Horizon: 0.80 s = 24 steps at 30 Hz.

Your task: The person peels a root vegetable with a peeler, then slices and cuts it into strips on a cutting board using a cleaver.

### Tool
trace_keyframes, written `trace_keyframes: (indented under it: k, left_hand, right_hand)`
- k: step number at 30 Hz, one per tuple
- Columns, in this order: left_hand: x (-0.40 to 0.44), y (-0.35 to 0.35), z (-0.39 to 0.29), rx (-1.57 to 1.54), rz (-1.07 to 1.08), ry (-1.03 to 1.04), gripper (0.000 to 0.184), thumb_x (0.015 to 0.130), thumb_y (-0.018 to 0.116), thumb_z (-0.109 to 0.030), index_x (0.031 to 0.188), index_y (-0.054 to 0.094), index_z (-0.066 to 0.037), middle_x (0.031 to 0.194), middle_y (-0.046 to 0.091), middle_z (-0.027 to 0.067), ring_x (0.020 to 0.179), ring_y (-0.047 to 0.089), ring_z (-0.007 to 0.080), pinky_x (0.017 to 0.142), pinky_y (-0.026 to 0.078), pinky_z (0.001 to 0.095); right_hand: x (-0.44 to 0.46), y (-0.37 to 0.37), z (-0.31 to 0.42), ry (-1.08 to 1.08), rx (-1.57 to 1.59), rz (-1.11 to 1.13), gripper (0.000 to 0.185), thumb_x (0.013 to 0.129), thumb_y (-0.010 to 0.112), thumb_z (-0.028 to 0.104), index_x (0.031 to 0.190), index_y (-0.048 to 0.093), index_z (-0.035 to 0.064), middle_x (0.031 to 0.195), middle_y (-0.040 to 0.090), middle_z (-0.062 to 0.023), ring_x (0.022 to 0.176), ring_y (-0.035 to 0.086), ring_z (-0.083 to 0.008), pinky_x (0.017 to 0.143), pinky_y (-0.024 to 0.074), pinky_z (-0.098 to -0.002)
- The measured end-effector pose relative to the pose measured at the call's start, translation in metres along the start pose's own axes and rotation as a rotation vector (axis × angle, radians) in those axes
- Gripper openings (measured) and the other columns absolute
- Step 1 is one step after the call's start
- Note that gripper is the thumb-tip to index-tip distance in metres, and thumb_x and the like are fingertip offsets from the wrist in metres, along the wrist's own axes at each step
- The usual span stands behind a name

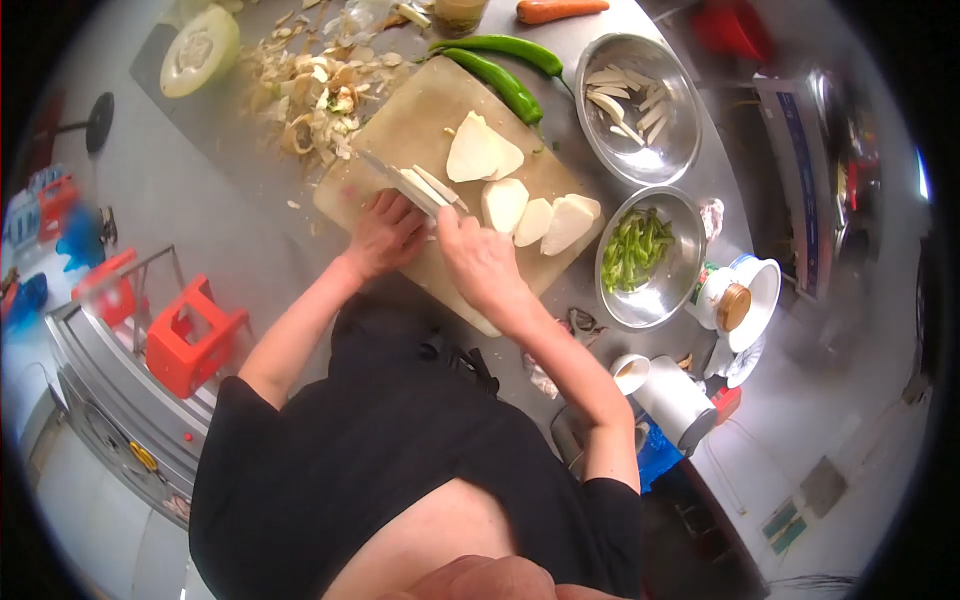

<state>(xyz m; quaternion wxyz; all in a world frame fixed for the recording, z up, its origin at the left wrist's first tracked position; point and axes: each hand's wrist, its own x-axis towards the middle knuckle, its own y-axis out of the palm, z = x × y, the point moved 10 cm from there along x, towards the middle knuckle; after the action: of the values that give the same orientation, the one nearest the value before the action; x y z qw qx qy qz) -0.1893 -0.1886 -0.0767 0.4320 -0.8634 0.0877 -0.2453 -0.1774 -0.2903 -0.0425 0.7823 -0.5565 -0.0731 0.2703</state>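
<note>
My right hand (482, 262) is closed round the handle of a kitchen knife (408, 186), its blade reaching up and left over the cutting board (405, 115). Close beside the blade, my left hand (388, 232) has its fingers curled down at the board; whatever they press on is hidden. Thin pale slices (436, 184) stand along the blade's far side. To the right of the knife lie thick pieces of a peeled, whitish vegetable (482, 150), with more cut pieces (568, 224) toward the board's right edge.
Two green chillies (495, 82) lie at the board's upper edge, with a carrot (562, 10) beyond. Right of the board are a steel bowl of pale sticks (683, 135) and one of green strips (675, 285). Peelings (300, 90) and a halved melon-like vegetable (205, 50) lie left.
</note>
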Motion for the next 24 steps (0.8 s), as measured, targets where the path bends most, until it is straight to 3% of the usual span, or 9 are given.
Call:
trace_keyframes:
  k: [2, 7, 11, 17, 20, 24]
  left_hand:
    - [-0.002, -0.001, 0.002, 0.017, -0.002, -0.016, 0.029, 0.072, 0.078, -0.017, 0.099, 0.068, -0.012, 0.114, 0.064, 0.0081, 0.107, 0.061, 0.0308, 0.087, 0.05, 0.0434]
    - [0.003, -0.003, -0.001, -0.044, -0.009, 0.016, 0.028, 0.072, 0.077, -0.017, 0.097, 0.067, -0.01, 0.112, 0.064, 0.0085, 0.11, 0.062, 0.0319, 0.09, 0.051, 0.0435]
    - [-0.001, -0.004, 0.003, -0.018, -0.03, -0.018, 0.028, 0.072, 0.078, -0.016, 0.097, 0.068, -0.009, 0.113, 0.065, 0.0084, 0.108, 0.063, 0.0314, 0.091, 0.052, 0.0433]
    - [-0.002, -0.007, -0.002, -0.062, -0.058, 0.032, 0.029, 0.071, 0.078, -0.015, 0.098, 0.068, -0.008, 0.111, 0.066, 0.0075, 0.106, 0.064, 0.0303, 0.087, 0.053, 0.0421]
    - [-0.005, -0.008, 0.004, -0.039, -0.096, -0.006, 0.027, 0.071, 0.078, -0.015, 0.095, 0.068, -0.008, 0.107, 0.067, 0.007, 0.106, 0.064, 0.0295, 0.087, 0.053, 0.0408]
    - [-0.006, -0.008, -0.001, -0.055, -0.087, -0.015, 0.025, 0.071, 0.077, -0.015, 0.093, 0.067, -0.009, 0.102, 0.066, 0.0063, 0.102, 0.064, 0.0284, 0.083, 0.054, 0.0387]
  right_hand:
    - [-0.003, 0.012, -0.005, 0.043, -0.057, 0.048, 0.017, 0.089, 0.058, 0.006, 0.103, 0.05, 0.0012, 0.077, 0.067, -0.02, 0.068, 0.07, -0.0394, 0.059, 0.0547, -0.0497]
    - [0.023, 0.016, -0.025, 0.021, 0.147, 0.053, 0.02, 0.087, 0.056, 0.003, 0.105, 0.049, -0.0007, 0.078, 0.067, -0.0229, 0.068, 0.07, -0.0422, 0.061, 0.0549, -0.0513]
    - [-0.001, 0.012, -0.012, -0.016, 0.013, 0.069, 0.023, 0.084, 0.062, 0.001, 0.102, 0.048, -0.0005, 0.078, 0.068, -0.0243, 0.07, 0.071, -0.0436, 0.06, 0.0557, -0.0528]
    - [0.015, 0.019, -0.018, 0.088, 0.112, 0.071, 0.018, 0.087, 0.056, 0.004, 0.103, 0.048, -0.0004, 0.077, 0.067, -0.0248, 0.069, 0.07, -0.0443, 0.06, 0.0552, -0.0536]
    - [0.01, 0.014, -0.008, 0.069, 0.07, 0.186, 0.02, 0.089, 0.053, 0.003, 0.108, 0.048, -0.0011, 0.081, 0.068, -0.0264, 0.073, 0.069, -0.0474, 0.064, 0.0535, -0.0576]
    - [0.011, 0.03, -0.016, 0.041, 0.084, 0.065, 0.019, 0.087, 0.057, 0.003, 0.102, 0.047, 0.0002, 0.079, 0.068, -0.028, 0.07, 0.069, -0.0473, 0.06, 0.0539, -0.0564]
